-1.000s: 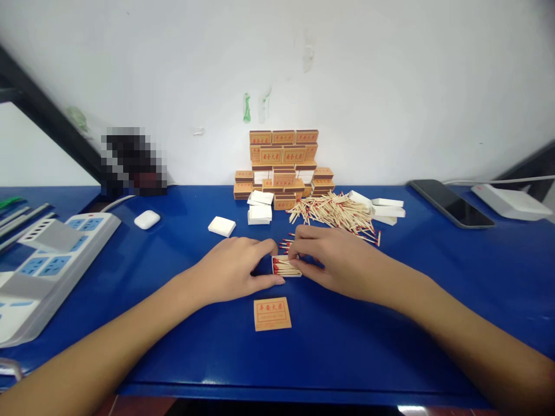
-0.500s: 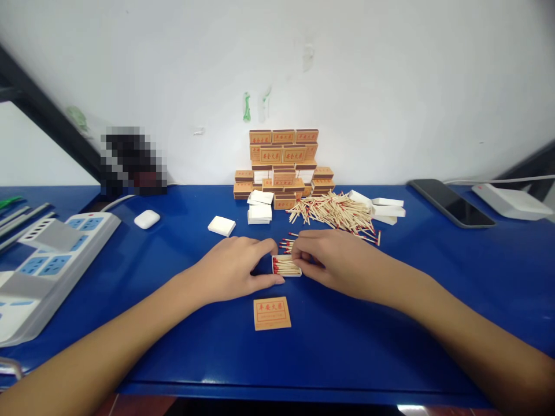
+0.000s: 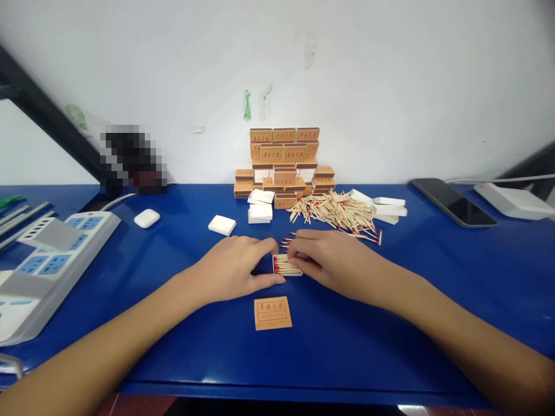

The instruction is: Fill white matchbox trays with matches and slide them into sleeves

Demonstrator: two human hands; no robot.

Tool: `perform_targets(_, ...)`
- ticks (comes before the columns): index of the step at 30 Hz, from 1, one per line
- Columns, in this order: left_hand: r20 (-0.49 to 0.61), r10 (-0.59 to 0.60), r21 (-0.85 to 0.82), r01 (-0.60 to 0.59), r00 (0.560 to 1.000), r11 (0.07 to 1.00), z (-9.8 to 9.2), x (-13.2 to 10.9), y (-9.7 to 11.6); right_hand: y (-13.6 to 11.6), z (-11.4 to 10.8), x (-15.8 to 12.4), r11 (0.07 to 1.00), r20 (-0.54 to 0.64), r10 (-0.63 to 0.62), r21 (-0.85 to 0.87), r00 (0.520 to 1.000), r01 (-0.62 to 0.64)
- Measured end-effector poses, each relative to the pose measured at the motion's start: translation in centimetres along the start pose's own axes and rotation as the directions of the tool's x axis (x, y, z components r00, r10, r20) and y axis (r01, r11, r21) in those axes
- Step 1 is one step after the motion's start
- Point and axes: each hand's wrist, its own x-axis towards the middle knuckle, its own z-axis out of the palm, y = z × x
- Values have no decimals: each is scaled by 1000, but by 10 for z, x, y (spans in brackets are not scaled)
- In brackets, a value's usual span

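A small white matchbox tray (image 3: pixel 287 274) lies on the blue table, partly filled with red-tipped matches (image 3: pixel 284 265). My left hand (image 3: pixel 236 264) steadies its left end, with the forefinger at the far corner and the thumb along the near side. Over the tray's right part, my right hand (image 3: pixel 327 257) has its fingertips pinched together among the matches; what they hold is hidden. A few loose matches (image 3: pixel 285 243) lie just behind the tray. Nearer to me rests a flat orange matchbox sleeve (image 3: pixel 273 313) with red characters.
Behind my right hand is a heap of matches (image 3: pixel 338 211), with white trays (image 3: pixel 388 211) beside it. More white trays (image 3: pixel 260 214) and stacked matchboxes (image 3: pixel 284 153) stand near the wall. A phone (image 3: pixel 453 202) lies right; a power strip (image 3: pixel 56 254) and white earbud case (image 3: pixel 147 218) are left.
My right hand has shifted slightly left over the tray, its fingertips lower among the matches. The left hand keeps its place at the tray.
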Motion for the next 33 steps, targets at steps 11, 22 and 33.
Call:
perform_targets(11, -3, 5, 0, -5, 1000, 1000, 0, -1, -1, 3, 1, 1, 999, -86, -24, 24, 996, 26)
perform_targets(22, -13, 14, -4, -14, 1000, 1000, 2, 1, -1, 1, 3, 3, 998, -93, 11, 65, 996, -5)
perform_targets(33, -21, 29, -16, -29, 999, 999, 1, 0, -1, 0, 3, 2, 993, -74, -29, 113, 997, 37)
